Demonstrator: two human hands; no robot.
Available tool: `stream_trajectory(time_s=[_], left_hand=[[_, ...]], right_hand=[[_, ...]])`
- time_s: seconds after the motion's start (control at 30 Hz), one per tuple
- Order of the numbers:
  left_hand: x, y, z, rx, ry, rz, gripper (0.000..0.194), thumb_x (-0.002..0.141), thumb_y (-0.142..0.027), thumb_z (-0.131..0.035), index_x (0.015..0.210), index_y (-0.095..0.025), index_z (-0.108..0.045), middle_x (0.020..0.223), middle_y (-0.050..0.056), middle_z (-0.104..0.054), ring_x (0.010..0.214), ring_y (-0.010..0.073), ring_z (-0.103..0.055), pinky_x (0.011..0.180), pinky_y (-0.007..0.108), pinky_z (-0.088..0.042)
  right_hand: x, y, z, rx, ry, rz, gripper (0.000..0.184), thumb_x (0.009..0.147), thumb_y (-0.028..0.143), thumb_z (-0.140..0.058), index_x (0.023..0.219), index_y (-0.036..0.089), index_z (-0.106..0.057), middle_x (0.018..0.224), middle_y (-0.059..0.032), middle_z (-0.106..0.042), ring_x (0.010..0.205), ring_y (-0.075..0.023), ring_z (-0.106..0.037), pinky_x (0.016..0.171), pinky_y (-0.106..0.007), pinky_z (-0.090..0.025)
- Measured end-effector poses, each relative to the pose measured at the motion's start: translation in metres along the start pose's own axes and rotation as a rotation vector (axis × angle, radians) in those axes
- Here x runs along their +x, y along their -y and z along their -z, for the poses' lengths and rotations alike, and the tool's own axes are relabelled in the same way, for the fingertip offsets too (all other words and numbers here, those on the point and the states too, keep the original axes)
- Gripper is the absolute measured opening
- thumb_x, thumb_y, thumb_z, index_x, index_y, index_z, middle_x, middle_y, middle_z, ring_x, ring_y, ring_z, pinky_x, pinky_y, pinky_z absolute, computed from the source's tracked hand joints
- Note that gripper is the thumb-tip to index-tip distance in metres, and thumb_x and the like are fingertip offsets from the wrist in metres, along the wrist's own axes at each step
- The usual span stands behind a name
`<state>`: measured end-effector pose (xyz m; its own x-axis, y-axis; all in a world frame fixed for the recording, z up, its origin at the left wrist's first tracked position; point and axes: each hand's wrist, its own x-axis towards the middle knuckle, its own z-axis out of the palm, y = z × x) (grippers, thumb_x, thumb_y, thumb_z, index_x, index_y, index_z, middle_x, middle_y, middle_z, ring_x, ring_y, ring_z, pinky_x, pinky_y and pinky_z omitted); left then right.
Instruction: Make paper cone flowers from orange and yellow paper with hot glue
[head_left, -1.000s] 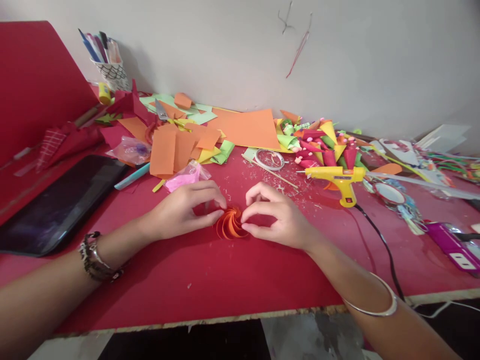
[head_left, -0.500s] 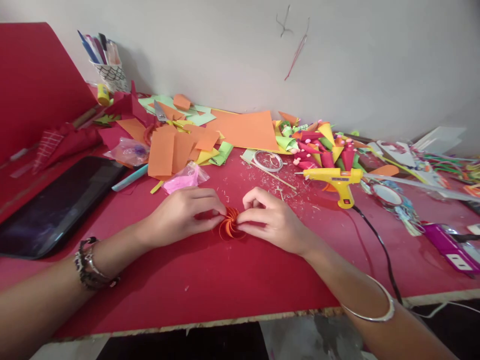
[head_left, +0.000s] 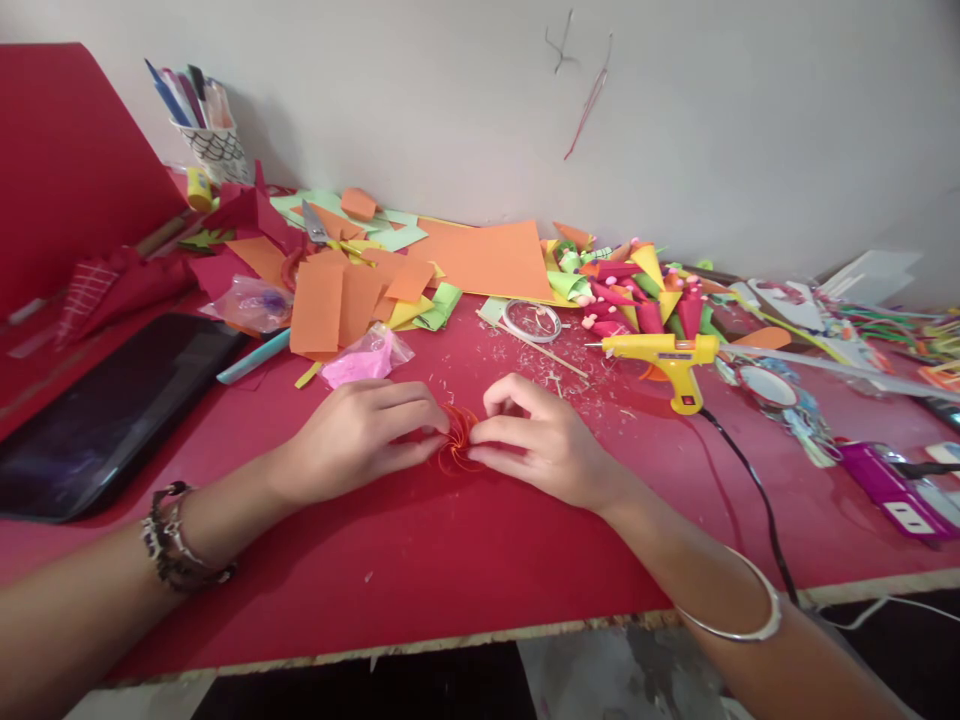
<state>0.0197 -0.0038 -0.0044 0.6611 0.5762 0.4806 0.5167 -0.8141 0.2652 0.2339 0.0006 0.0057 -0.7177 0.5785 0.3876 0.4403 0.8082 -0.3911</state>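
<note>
An orange pleated paper rosette [head_left: 456,450] with a swirl of thin folds sits on the red tabletop between my two hands. My left hand [head_left: 367,435] has its fingers and thumb closed on the rosette's left side. From the right, my right hand [head_left: 536,435] pinches the opposite side near the middle of the folds. The fingers partly cover the rosette's edges. Just behind my left hand lies a clear bag with pink material [head_left: 367,355].
Behind the hands are orange paper pieces [head_left: 319,305], scissors [head_left: 313,225] and a tape roll [head_left: 532,320]. A yellow glue gun [head_left: 667,355] with a black cord lies to the right, near several coloured paper cones [head_left: 652,290]. A black tablet [head_left: 112,400] is at left.
The rosette has turned from standing folds to a flatter swirl whose edges face up. Both hands have closed in on it, and the right fingers moved slightly left.
</note>
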Motion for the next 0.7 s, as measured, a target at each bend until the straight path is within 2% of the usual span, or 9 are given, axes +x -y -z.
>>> stream_trajectory(time_s=[0.23,0.53,0.7], left_hand=[[0.0001,0.0012,0.001,0.178,0.008,-0.128,0.008,0.083,-0.022,-0.043,0.085,-0.021,-0.051,0.068,-0.002,-0.059,0.052,0.0074,-0.049,0.055,0.021,-0.038],[0.0016,-0.0039,0.0008,0.122,0.061,-0.09,0.012,0.084,-0.02,-0.039,0.074,-0.018,-0.047,0.06,-0.003,-0.055,0.05,0.0081,-0.049,0.052,0.021,-0.038],[0.0015,-0.0028,0.0015,0.101,0.082,-0.111,0.012,0.085,-0.02,-0.039,0.077,-0.018,-0.048,0.064,-0.002,-0.056,0.052,0.0083,-0.048,0.053,0.021,-0.037]], right_hand=[[-0.0005,0.0016,0.0017,-0.02,-0.011,0.034,0.017,0.084,0.025,-0.045,0.081,0.018,-0.06,0.083,-0.0043,-0.046,0.072,-0.0104,-0.047,0.061,-0.023,-0.04],[0.0008,0.0023,0.0011,0.026,0.0,0.036,0.015,0.083,0.026,-0.046,0.08,0.018,-0.059,0.083,-0.0039,-0.047,0.072,-0.0101,-0.048,0.064,-0.023,-0.042],[0.0002,0.0022,0.0007,0.042,0.003,0.025,0.017,0.083,0.027,-0.045,0.08,0.018,-0.059,0.083,-0.004,-0.047,0.071,-0.0101,-0.048,0.064,-0.023,-0.042]])
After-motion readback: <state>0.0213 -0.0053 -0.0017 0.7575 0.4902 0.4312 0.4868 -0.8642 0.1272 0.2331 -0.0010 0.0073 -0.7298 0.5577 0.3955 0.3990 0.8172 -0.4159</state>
